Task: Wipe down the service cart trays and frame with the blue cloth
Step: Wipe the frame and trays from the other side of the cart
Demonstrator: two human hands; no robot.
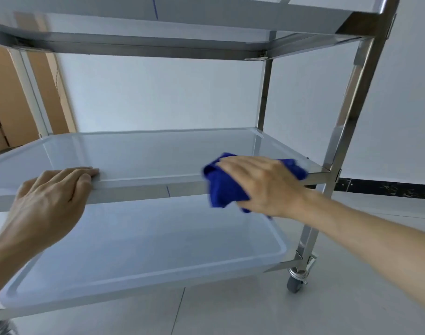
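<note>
- Head view, far left: brown cardboard boxes (10, 97) stand against the white wall behind the cart.
- Left hand (49, 201) lies on the near rim of the middle tray (134, 153), fingers laid together over the edge and bent down onto it, thumb hidden below; whether the thumb closes under the rim cannot be told.
- That middle tray is pale translucent plastic, set in the steel frame (356, 93) of the service cart, whose near rail runs just beneath its rim.
- Under it sits the bottom tray (267, 257), of the same plastic, close to the grey tiled floor (230, 310).
- Overhead, the underside of the top tray (206, 13) shows with its steel rails.
- Right of centre, the blue cloth (221, 187) is bunched on the near right part of the middle tray's rim and hangs over the rail.
- Right hand (259, 184) presses down on top of the cloth, fingers fairly straight and close together, pointing left; cloth shows on both sides of the hand.
- Far right, the upright posts of the frame run down to a grey caster wheel (294, 284) on the floor.
</note>
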